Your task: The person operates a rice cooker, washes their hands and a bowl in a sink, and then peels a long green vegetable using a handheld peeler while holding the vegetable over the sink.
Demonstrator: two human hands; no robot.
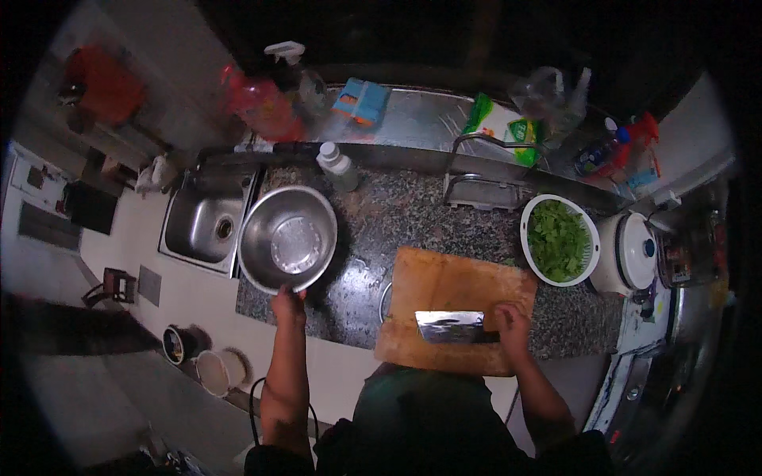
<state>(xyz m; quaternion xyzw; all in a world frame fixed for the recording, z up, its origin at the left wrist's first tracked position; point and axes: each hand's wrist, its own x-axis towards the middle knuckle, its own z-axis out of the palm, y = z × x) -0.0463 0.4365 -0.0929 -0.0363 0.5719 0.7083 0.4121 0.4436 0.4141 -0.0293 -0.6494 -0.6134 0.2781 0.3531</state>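
Note:
My left hand (288, 303) is closed on the near rim of a wide stainless steel bowl (286, 238), its inside wet and shiny. The bowl is at the counter's left end, right beside the sink. On a wooden cutting board (444, 278) lies a cleaver (454, 326), its broad blade pointing left. My right hand (513, 321) is curled at the cleaver's handle, near the board's right edge; the fingers partly cover the handle. Behind and right of the board, a white colander (594, 258) holds chopped leafy greens (558, 238).
A steel sink (208, 218) is left of the bowl. A white bottle (339, 166) and a metal rack (484, 190) stand at the back of the granite counter. A rice cooker (635, 252) stands at far right. Packets and spray bottles line the ledge. Buckets (221, 373) sit below left.

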